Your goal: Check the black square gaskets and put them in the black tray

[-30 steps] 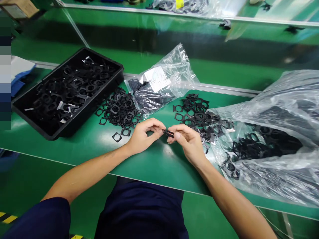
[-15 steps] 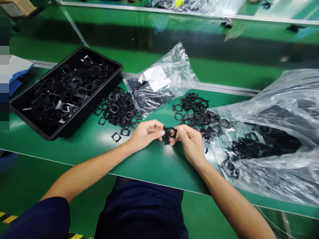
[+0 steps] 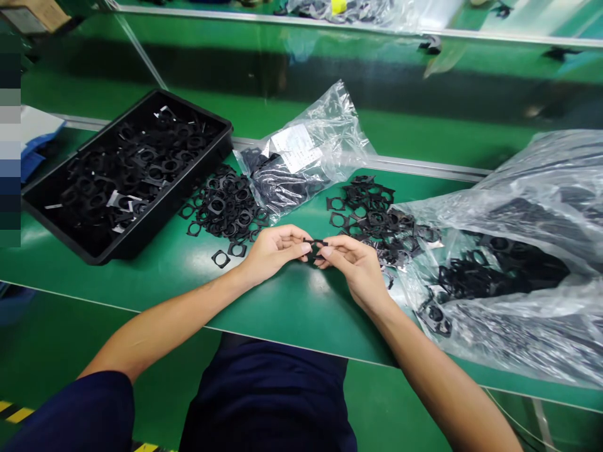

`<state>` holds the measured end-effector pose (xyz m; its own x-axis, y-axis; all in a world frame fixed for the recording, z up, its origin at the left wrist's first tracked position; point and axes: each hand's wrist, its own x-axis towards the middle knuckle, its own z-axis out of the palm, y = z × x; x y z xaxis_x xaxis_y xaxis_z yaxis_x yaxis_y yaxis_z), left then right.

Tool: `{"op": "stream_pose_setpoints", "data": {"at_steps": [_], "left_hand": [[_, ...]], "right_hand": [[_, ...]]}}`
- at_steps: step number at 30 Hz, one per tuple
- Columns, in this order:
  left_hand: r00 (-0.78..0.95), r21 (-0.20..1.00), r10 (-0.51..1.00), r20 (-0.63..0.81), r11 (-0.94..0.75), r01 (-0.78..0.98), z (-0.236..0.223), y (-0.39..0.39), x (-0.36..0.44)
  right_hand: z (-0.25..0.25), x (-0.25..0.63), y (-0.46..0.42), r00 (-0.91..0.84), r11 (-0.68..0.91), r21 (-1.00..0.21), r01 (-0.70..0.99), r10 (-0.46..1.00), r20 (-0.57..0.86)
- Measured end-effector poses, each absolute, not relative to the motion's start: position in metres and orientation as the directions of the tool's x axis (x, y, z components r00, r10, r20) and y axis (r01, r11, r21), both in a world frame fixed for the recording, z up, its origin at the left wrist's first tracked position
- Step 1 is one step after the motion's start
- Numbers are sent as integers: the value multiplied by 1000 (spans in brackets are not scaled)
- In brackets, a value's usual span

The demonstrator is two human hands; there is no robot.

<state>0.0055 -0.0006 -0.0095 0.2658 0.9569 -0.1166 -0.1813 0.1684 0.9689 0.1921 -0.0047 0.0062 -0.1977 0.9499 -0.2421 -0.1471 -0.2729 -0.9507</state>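
Observation:
A small flat black frame with a round opening (image 3: 315, 242) is pinched between my two hands, just above the green tabletop (image 3: 282, 307). My left hand (image 3: 277, 251) grips its left end between thumb and fingers. On the opposite end, my right hand (image 3: 353, 260) has thumb and fingertips closed, partly covering the piece. Beyond my left hand lies a heap of similar black frames (image 3: 226, 204), with two loose ones near its front. Another pile of black frames (image 3: 372, 207) spreads behind my right hand.
A black bin (image 3: 117, 245) holding many black pieces stands at the left. A clear labelled bag (image 3: 325, 138) with dark parts lies at the back middle. At the right, a large open plastic bag (image 3: 518, 333) spills black frames. A shelf edge (image 3: 282, 19) crosses above.
The black frame has turned and now shows more edge-on. My right hand's fingers have shifted left along it, closer to my left hand.

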Motion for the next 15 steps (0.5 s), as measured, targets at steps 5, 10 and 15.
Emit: {"op": "stream_pose_setpoints", "data": {"at_steps": [5, 10, 15], "left_hand": [[291, 958, 948, -129, 195, -212, -9, -1, 6], [284, 961, 952, -117, 181, -210, -11, -1, 7], [251, 991, 968, -16, 48, -121, -14, -2, 6]], "right_hand": [[10, 193, -5, -191, -278, -939, -201, 952, -241], [7, 193, -5, -188, -268, -942, -204, 955, -231], [3, 194, -5, -183, -205, -964, -172, 968, -173]]}}
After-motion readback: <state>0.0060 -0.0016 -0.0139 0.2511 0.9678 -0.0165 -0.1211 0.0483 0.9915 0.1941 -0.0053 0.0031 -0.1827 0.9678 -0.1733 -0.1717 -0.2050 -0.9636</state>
